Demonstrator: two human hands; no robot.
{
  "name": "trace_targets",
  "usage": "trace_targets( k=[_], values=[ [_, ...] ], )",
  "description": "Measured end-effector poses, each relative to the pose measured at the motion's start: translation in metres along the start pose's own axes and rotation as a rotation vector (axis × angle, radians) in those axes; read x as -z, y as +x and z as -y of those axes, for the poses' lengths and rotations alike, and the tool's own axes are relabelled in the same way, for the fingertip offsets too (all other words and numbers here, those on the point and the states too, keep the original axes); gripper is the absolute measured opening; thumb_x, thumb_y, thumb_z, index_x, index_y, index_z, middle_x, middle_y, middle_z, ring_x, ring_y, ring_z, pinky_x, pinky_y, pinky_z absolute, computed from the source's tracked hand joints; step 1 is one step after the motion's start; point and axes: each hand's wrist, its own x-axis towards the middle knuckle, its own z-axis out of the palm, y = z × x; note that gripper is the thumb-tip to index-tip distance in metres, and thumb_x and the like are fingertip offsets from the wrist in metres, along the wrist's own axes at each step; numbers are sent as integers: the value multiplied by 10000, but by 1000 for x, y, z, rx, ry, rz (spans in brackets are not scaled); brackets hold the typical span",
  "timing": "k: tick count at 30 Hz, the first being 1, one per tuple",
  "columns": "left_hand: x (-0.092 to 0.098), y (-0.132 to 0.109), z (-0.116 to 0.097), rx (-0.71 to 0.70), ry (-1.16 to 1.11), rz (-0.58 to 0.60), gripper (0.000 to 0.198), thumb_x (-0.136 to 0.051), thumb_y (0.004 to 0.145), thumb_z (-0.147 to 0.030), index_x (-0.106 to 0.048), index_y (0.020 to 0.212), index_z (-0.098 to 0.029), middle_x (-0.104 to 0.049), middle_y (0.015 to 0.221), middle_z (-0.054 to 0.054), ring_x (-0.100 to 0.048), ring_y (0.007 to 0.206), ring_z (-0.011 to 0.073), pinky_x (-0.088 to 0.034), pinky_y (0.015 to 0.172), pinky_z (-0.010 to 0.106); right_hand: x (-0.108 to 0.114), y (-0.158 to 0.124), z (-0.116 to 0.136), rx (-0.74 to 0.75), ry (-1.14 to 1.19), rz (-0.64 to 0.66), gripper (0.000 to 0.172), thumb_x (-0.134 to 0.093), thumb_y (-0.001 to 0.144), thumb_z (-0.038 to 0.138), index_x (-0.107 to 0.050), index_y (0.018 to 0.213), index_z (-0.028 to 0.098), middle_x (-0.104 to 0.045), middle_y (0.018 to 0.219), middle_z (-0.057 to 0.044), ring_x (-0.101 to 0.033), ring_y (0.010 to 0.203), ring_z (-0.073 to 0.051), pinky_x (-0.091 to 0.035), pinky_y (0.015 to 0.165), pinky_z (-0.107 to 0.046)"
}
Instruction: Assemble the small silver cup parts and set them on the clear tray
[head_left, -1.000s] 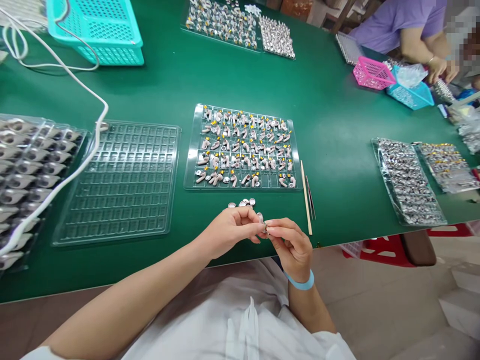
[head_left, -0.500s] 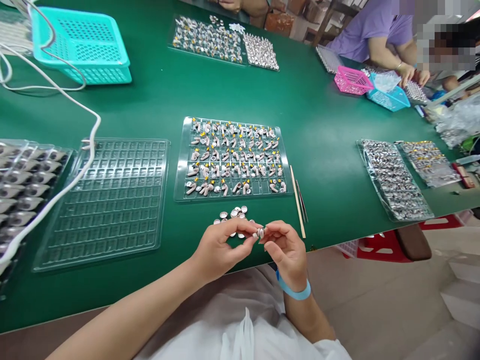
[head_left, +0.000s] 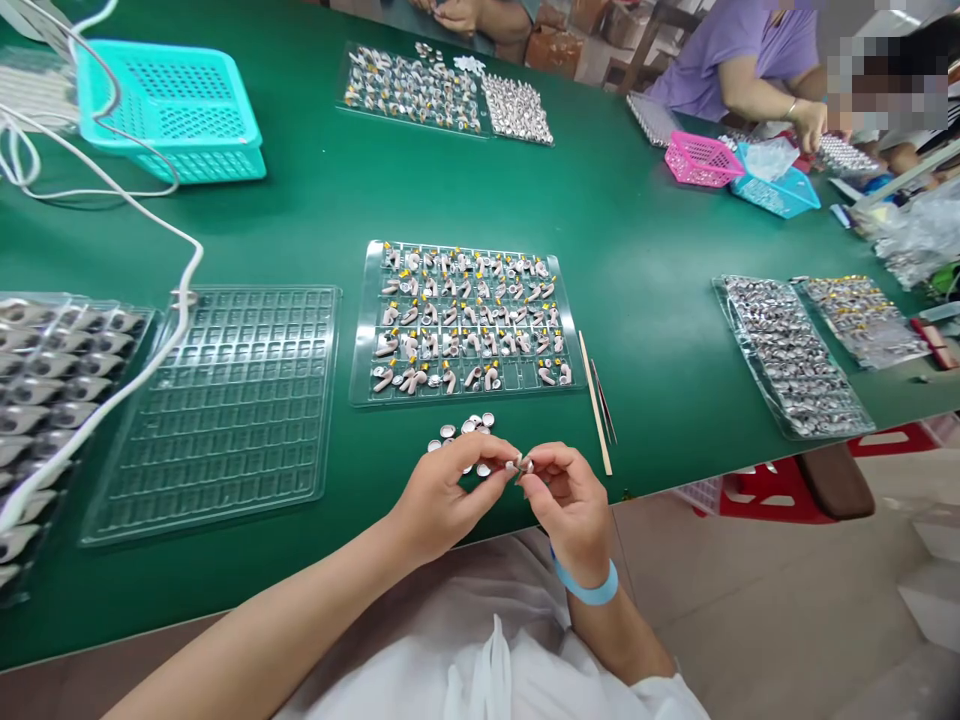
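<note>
My left hand [head_left: 442, 490] and my right hand [head_left: 571, 500] meet just above the table's near edge, thumb and forefinger pinched on each. Between the fingertips is a small pale, silvery part [head_left: 520, 465], mostly covered by the fingers, so its exact kind does not show. Under and behind my left fingers lies a loose group of small round silver caps [head_left: 472, 426]. Beyond them sits a clear plastic tray [head_left: 360, 345] with rows of small beige curved pieces bearing yellow tabs; a few front-row pockets hold nothing.
A wooden stick [head_left: 595, 405] and tweezers [head_left: 604, 400] lie right of the tray. At left are another clear tray [head_left: 217, 420], a white cable [head_left: 196, 250] and a turquoise basket [head_left: 180, 165]. Filled trays [head_left: 795, 360] stand at right. Across the table a person in purple [head_left: 731, 65] handles parts.
My right thumb and fingers have closed in toward the left fingertips, and the small part has turned between them. The view has shifted slightly; the person in purple has moved their hands.
</note>
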Motion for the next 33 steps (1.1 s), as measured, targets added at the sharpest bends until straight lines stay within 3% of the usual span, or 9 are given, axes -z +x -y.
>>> trace_targets(
  k=[5,10,15,22,33],
  values=[
    [0,1,-3,220,-136,55,154,-638,889,-208,-715,1017,-171,-772,939,64,-734,832,182,-596,774,274,-2,1,-1,-17,-11,-28,129,-662,863,184,-635,974,244,-624,930,-13,-631,817,-142,-529,707,-252],
    [0,2,-5,265,-190,89,181,-658,843,-199,-743,996,-154,-770,964,82,-739,870,193,-621,785,275,-2,2,-2,-65,50,-20,105,-676,868,235,-652,970,241,-641,899,-11,-639,807,-144,-544,716,-255],
    [-1,3,-3,227,-143,72,167,-649,838,-196,-751,962,-152,-771,926,84,-740,830,183,-626,743,258,-1,2,-1,-145,112,-18,122,-701,854,269,-673,966,229,-673,910,-17,-649,803,-144,-549,723,-259],
    [-4,2,-1,115,55,44,148,-623,847,-178,-728,949,-156,-766,860,72,-713,721,155,-588,671,232,2,4,-8,-318,266,20,166,-751,813,319,-689,922,210,-673,791,6,-590,625,-100,-488,543,-211],
    [-9,-4,9,-127,270,-3,132,-586,839,-145,-662,941,-181,-744,818,52,-701,698,150,-570,675,243,0,5,-3,-334,168,3,200,-755,802,353,-669,890,195,-669,785,-3,-594,626,-106,-505,555,-223]
  ],
)
